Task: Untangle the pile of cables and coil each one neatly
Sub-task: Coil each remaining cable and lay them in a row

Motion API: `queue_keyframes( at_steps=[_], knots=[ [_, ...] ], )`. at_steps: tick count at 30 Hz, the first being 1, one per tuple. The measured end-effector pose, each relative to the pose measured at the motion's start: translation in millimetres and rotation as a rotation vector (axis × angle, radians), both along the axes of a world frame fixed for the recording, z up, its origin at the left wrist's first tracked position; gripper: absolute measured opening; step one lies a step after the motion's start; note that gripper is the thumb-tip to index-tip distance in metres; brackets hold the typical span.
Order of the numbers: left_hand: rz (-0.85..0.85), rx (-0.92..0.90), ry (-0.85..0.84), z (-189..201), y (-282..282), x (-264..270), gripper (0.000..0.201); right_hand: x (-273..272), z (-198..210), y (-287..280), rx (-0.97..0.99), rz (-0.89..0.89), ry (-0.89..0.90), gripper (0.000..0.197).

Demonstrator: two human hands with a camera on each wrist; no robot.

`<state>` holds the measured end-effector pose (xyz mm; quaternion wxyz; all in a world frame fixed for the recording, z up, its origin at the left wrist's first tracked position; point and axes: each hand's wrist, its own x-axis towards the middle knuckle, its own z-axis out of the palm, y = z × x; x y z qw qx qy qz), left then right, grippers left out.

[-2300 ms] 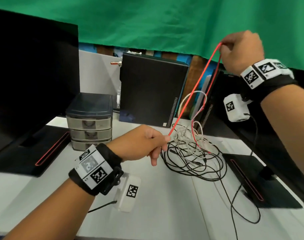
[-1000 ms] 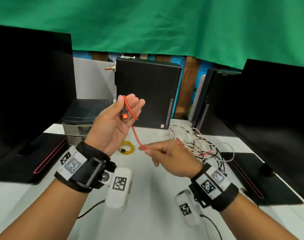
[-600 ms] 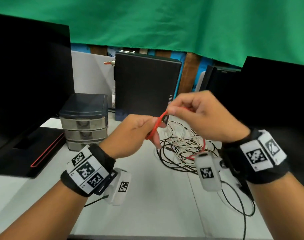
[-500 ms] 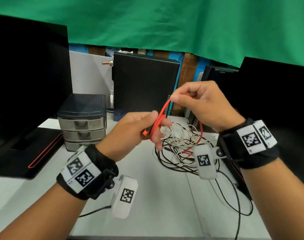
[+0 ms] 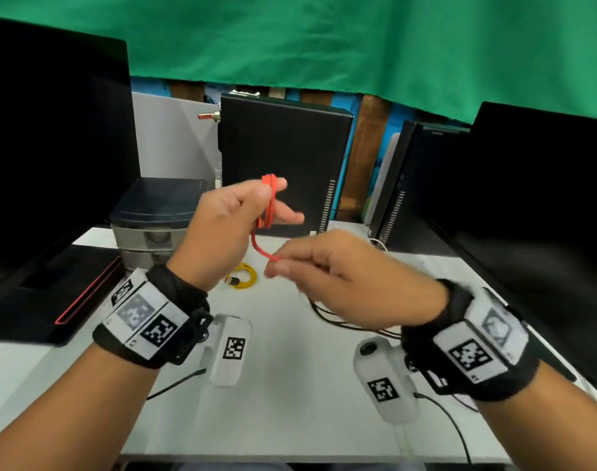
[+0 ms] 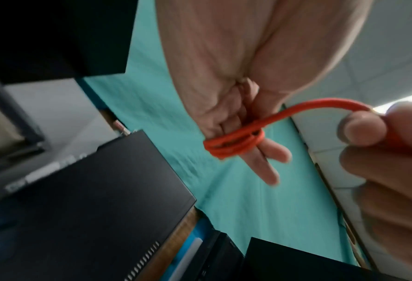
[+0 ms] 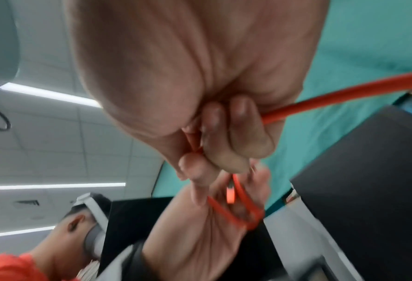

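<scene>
The left hand (image 5: 222, 229) is raised above the white bench (image 5: 283, 368), palm turned toward the right, with the red cable (image 5: 269, 202) wound in several turns round its extended fingers (image 6: 264, 163); the wrist view shows those fingers straight, the loops sitting close together across them. From the coil a short run of the same cable curves down and across to the right hand (image 5: 351, 280), which pinches it between thumb and forefinger, the other fingers curled in. In the right wrist view the cable passes on through that fist and out toward the upper right edge of the picture.

On the bench behind the hands lies a small yellow cable (image 5: 242, 276), already coiled into a ring. Black cables (image 5: 337, 319) from the pile show beneath the right hand; most of the pile is hidden by it.

At the back left stands a small set of drawers (image 5: 154, 226) with a dark top and clear fronts; what the drawers hold cannot be made out. Beside it is an upright black computer case (image 5: 283, 154), with dark monitors (image 5: 52, 137) on either side and a green cloth (image 5: 324, 42) hanging behind
</scene>
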<state>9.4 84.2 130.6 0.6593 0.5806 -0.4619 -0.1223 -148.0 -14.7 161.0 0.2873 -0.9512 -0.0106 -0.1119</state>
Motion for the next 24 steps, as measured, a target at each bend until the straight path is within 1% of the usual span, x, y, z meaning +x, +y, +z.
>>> queue_keyframes(
  at_steps=[2,3,4,6,8,9,11,12,14,15,16,17,19,21,22,24],
  knots=[
    [-0.109,0.112,-0.09,-1,3,2,0.037,-6,20,-9,-0.01,-0.023,-0.112,0.02],
    [-0.197,0.16,-0.106,0,5,1,0.037,-7,28,-16,0.007,-0.046,-0.163,0.018],
    [-0.29,0.191,-0.084,2,7,-2,0.037,-8,34,-24,0.036,-0.076,-0.213,0.016],
    [-0.452,0.163,0.077,6,11,-10,0.038,-4,38,-41,0.122,-0.136,-0.322,0.011],
    [-0.537,0.046,0.249,10,12,-17,0.042,4,26,-55,0.245,-0.204,-0.406,0.011],
    [-0.53,-0.038,0.311,13,11,-18,0.042,8,17,-59,0.301,-0.253,-0.411,0.012],
    [-0.449,-0.201,0.41,16,10,-15,0.041,15,-10,-60,0.351,-0.325,-0.332,0.017],
    [-0.398,-0.263,0.44,18,10,-10,0.04,16,-25,-57,0.328,-0.316,-0.249,0.018],
    [-0.295,-0.333,0.452,16,9,2,0.038,13,-52,-39,0.245,-0.22,-0.047,0.02],
    [-0.236,-0.328,0.433,12,9,8,0.036,10,-60,-26,0.215,-0.157,0.034,0.021],
    [-0.159,-0.291,0.372,9,7,12,0.033,6,-64,-15,0.196,-0.101,0.077,0.022],
    [-0.065,-0.23,0.26,5,6,14,0.031,1,-61,-6,0.185,-0.061,0.081,0.023],
    [0.089,-0.085,-0.039,-1,2,14,0.034,-8,-42,3,0.175,-0.047,0.008,0.023],
    [0.101,0.039,-0.26,-7,-2,6,0.042,-14,-15,0,0.144,-0.073,-0.127,0.022],
    [0.08,0.089,-0.322,-10,-3,1,0.045,-16,-2,-5,0.136,-0.09,-0.186,0.02],
    [0.019,0.161,-0.36,-11,-6,-8,0.052,-18,17,-18,0.154,-0.118,-0.269,0.016]
  ],
)
